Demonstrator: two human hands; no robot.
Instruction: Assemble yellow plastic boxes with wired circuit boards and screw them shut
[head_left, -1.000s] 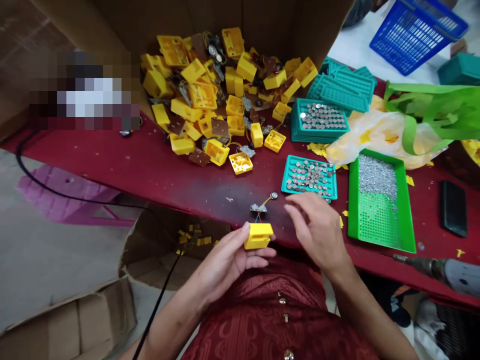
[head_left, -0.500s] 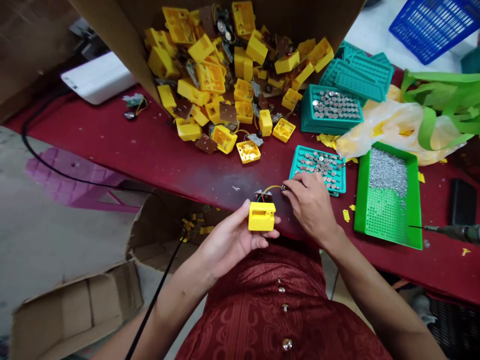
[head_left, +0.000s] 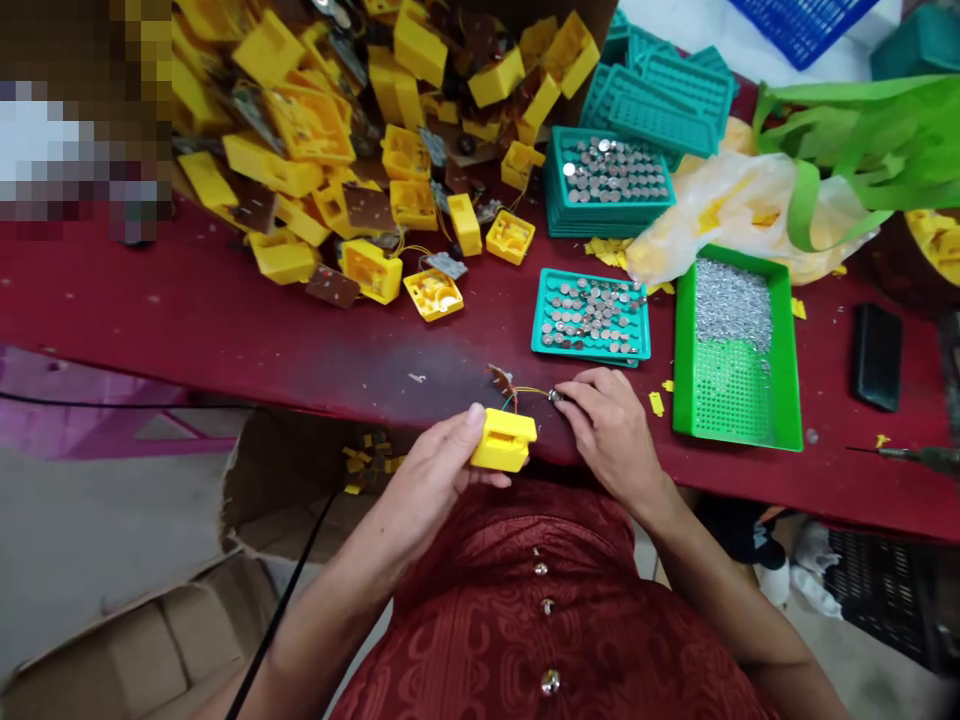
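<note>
Between the thumb and fingers of my left hand (head_left: 431,468) is a small yellow plastic case (head_left: 504,442), held tilted near the table's front edge. Thin coloured wires run from the case to a brown circuit board (head_left: 501,380) just beyond it. Yellow wires lead on to a small round metal part (head_left: 555,396), pinched in the fingertips of my right hand (head_left: 616,432). Beyond that hand lies a turquoise tray (head_left: 537,325) with rows of round silver button cells. Its far side is hidden by the fingers.
Many yellow cases (head_left: 307,120) with boards are heaped at the back left. Stacked turquoise trays (head_left: 611,222) stand behind the near one. At the right are a green basket (head_left: 681,400) of small metal pieces, a black phone (head_left: 876,358) and a screwdriver tip (head_left: 885,453).
The view has shifted to the right. My right hand has drawn back from the tray's edge with the round part still pinched. The yellow case has tilted and the board has turned.
</note>
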